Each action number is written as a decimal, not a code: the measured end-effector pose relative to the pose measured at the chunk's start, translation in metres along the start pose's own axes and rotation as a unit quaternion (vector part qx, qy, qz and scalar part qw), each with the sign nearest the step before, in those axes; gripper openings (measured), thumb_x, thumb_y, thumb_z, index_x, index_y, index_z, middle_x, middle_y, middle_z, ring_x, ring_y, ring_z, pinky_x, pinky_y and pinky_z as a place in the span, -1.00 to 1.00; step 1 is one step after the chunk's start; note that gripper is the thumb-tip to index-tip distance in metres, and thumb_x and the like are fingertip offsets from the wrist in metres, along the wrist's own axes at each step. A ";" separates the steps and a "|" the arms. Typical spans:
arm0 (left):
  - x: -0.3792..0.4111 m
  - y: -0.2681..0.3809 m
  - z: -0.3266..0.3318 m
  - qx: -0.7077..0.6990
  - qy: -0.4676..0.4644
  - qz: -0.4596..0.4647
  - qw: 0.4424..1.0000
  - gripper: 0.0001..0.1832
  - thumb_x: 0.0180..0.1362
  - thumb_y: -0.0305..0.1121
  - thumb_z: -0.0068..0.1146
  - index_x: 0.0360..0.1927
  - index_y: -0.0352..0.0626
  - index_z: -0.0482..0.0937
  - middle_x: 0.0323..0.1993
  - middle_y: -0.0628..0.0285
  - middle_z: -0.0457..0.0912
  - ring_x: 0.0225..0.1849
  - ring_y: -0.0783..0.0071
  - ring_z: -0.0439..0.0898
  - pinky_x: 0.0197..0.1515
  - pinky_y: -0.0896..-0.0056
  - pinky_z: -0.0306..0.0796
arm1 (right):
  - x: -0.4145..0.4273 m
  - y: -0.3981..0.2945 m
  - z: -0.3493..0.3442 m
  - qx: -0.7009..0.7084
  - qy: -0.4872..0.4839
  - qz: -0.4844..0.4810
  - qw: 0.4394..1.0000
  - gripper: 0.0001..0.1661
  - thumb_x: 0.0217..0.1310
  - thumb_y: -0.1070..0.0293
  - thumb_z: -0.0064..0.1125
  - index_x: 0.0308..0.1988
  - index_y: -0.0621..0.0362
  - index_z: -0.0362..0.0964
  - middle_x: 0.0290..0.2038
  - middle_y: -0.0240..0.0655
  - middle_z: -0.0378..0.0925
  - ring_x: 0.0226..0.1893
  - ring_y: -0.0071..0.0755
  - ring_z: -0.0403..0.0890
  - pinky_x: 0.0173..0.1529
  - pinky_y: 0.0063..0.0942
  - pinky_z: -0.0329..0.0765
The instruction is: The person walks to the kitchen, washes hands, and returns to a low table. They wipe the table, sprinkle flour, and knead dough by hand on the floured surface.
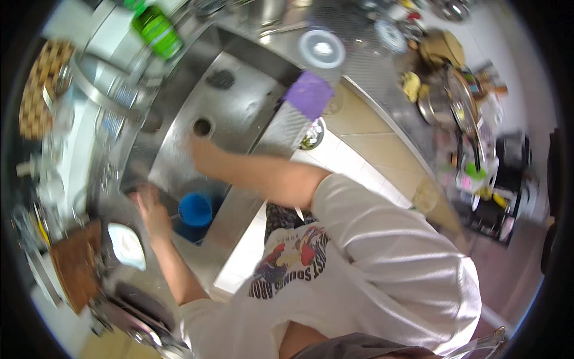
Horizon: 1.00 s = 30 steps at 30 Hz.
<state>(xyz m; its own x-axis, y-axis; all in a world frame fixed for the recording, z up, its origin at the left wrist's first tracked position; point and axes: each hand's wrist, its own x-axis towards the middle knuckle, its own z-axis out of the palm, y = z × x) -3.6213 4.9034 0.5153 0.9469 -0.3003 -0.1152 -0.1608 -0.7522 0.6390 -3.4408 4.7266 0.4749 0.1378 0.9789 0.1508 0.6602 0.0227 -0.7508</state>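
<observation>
Before me is a stainless steel sink [264,58] with a round drain hole [202,127] and a dark round drain cover [220,79]. My right hand [199,146], blurred, reaches over the basin beside the drain hole; whether it holds anything is not visible. At the near left end of the sink my left hand [150,204] has its fingers spread and nothing visible in it. Next to it stands a blue plastic cup or bowl [195,209]. A purple cloth [309,95] hangs over the sink's right edge.
A curved faucet [96,94] rises behind the sink, near a green bottle [157,32]. On the left counter are a white dish [127,246] and a wooden cutting board [78,264]. A lidded container [321,49] and a metal pot [437,105] stand on the right counter.
</observation>
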 end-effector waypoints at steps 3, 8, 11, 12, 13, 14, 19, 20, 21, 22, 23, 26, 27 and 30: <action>0.017 0.060 -0.019 0.223 0.014 -0.104 0.969 -0.47 -0.02 -0.48 0.22 0.12 0.06 0.55 0.45 0.17 0.09 0.48 0.02 -0.07 0.41 -0.21 -0.33 | -0.097 -0.004 0.036 -0.313 -0.044 0.169 0.933 -0.68 0.08 0.21 0.14 -0.12 -0.14 0.61 0.12 -0.37 0.47 0.35 0.00 0.15 0.35 0.40 -0.28; -0.064 -0.002 -0.081 0.223 0.202 -0.238 0.924 -0.48 0.28 -0.08 -0.01 0.15 -0.27 0.45 -0.01 0.07 0.58 0.05 0.11 0.53 0.17 -0.04 0.34 | -0.261 -0.110 0.021 0.134 0.271 0.175 0.937 -0.63 0.08 0.28 0.19 -0.04 -0.12 0.55 0.12 -0.32 0.45 0.19 -0.13 0.34 0.29 0.00 0.16; 0.014 0.156 0.049 0.396 -0.027 -0.196 0.897 -0.48 -0.04 -0.27 0.22 0.09 0.00 0.55 0.47 0.15 0.02 0.49 -0.06 -0.21 0.36 -0.42 -0.42 | -0.390 -0.194 0.083 0.179 0.457 0.193 0.850 -0.56 0.15 0.35 0.11 0.07 0.01 0.47 0.10 -0.22 0.46 0.00 -0.11 0.49 0.09 -0.35 0.43; 0.016 0.146 0.069 0.289 0.027 0.039 0.956 -0.43 -0.14 -0.37 0.28 0.07 0.16 0.58 0.48 0.18 0.00 0.48 -0.13 -0.18 0.32 -0.49 -0.45 | -0.442 -0.238 0.095 0.226 0.467 0.263 0.813 -0.55 0.18 0.37 0.11 0.10 0.06 0.44 0.10 -0.20 0.46 0.09 -0.19 0.45 0.16 -0.32 0.39; 0.029 0.247 0.104 0.362 -0.012 0.090 0.928 -0.45 -0.14 -0.43 0.30 0.05 0.12 0.60 0.47 0.16 0.01 0.48 -0.14 -0.17 0.33 -0.47 -0.44 | -0.485 -0.287 0.120 0.288 0.464 0.336 0.767 -0.54 0.21 0.39 0.10 0.13 0.10 0.41 0.10 -0.19 0.46 0.17 -0.26 0.40 0.22 -0.29 0.34; 0.041 0.316 0.154 0.306 -0.021 0.168 0.937 -0.44 -0.11 -0.41 0.29 0.08 0.08 0.57 0.46 0.08 0.02 0.48 -0.08 -0.14 0.36 -0.38 -0.41 | -0.523 -0.330 0.168 0.223 0.537 0.359 0.730 -0.53 0.21 0.39 0.11 0.14 0.11 0.40 0.10 -0.20 0.46 0.16 -0.27 0.42 0.20 -0.31 0.37; -0.022 0.553 0.388 0.108 -0.277 0.520 0.800 -0.52 -0.01 -0.47 0.23 0.07 -0.18 0.52 0.16 0.02 0.43 0.23 0.03 0.36 0.37 -0.13 -0.01 | -0.637 -0.532 0.370 0.201 0.778 0.411 0.431 -0.54 0.24 0.41 0.10 0.15 0.16 0.38 0.12 -0.25 0.46 0.10 -0.31 0.48 0.18 -0.36 0.40; -0.056 0.595 0.422 0.091 -0.310 0.550 0.770 -0.53 0.01 -0.47 0.21 0.07 -0.18 0.52 0.15 0.01 0.43 0.23 0.03 0.36 0.37 -0.11 0.01 | -0.649 -0.561 0.408 0.180 0.811 0.407 0.380 -0.54 0.25 0.42 0.10 0.15 0.16 0.37 0.12 -0.26 0.46 0.09 -0.32 0.48 0.19 -0.36 0.39; -0.090 0.633 0.450 0.066 -0.337 0.573 0.744 -0.55 0.03 -0.46 0.20 0.07 -0.18 0.52 0.15 0.01 0.43 0.22 0.03 0.37 0.37 -0.10 0.03 | -0.665 -0.592 0.440 0.155 0.834 0.411 0.333 -0.54 0.25 0.43 0.10 0.15 0.16 0.37 0.12 -0.27 0.46 0.09 -0.33 0.48 0.19 -0.37 0.39; -0.115 0.662 0.476 0.069 -0.361 0.586 0.723 -0.55 0.03 -0.46 0.20 0.07 -0.17 0.52 0.15 0.01 0.43 0.22 0.02 0.37 0.37 -0.08 0.05 | -0.677 -0.620 0.469 0.131 0.853 0.415 0.287 -0.54 0.25 0.44 0.11 0.16 0.16 0.36 0.13 -0.27 0.45 0.09 -0.34 0.48 0.20 -0.37 0.39; -0.132 0.688 0.497 0.070 -0.385 0.599 0.698 -0.55 0.04 -0.46 0.20 0.07 -0.17 0.52 0.16 0.01 0.43 0.21 0.02 0.37 0.36 -0.07 0.06 | -0.684 -0.648 0.491 0.104 0.870 0.420 0.239 -0.54 0.25 0.46 0.11 0.16 0.16 0.36 0.13 -0.28 0.45 0.09 -0.34 0.48 0.20 -0.38 0.39; -0.172 0.765 0.562 0.097 -0.395 0.625 0.667 -0.58 0.03 -0.45 0.21 0.03 -0.19 0.55 0.15 -0.01 0.45 0.18 -0.02 0.40 0.31 -0.04 0.16 | -0.738 -0.732 0.546 0.078 0.899 0.409 0.131 -0.50 0.23 0.51 0.12 0.18 0.16 0.33 0.14 -0.31 0.45 0.06 -0.39 0.50 0.18 -0.40 0.40; -0.176 0.786 0.584 0.109 -0.387 0.628 0.666 -0.59 0.03 -0.46 0.21 0.02 -0.20 0.56 0.14 -0.02 0.45 0.16 -0.04 0.42 0.28 -0.01 0.21 | -0.764 -0.757 0.563 0.065 0.904 0.409 0.107 -0.49 0.23 0.51 0.12 0.18 0.15 0.32 0.14 -0.31 0.44 0.06 -0.40 0.50 0.18 -0.41 0.40; -0.177 0.855 0.645 0.111 -0.351 0.633 0.681 -0.60 0.00 -0.54 0.21 0.00 -0.23 0.57 0.12 -0.05 0.47 0.10 -0.10 0.47 0.16 0.10 0.36 | -0.842 -0.817 0.616 -0.011 0.911 0.411 0.030 -0.49 0.23 0.54 0.10 0.19 0.16 0.32 0.14 -0.32 0.45 0.05 -0.42 0.50 0.16 -0.43 0.41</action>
<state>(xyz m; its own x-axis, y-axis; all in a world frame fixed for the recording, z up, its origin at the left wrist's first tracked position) -4.1063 3.9355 0.5920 -0.3427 -0.9388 0.0356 -0.8367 0.3223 0.4427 -4.5511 4.0085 0.5655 -0.0882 -0.9896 -0.1133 -0.1219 0.1236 -0.9848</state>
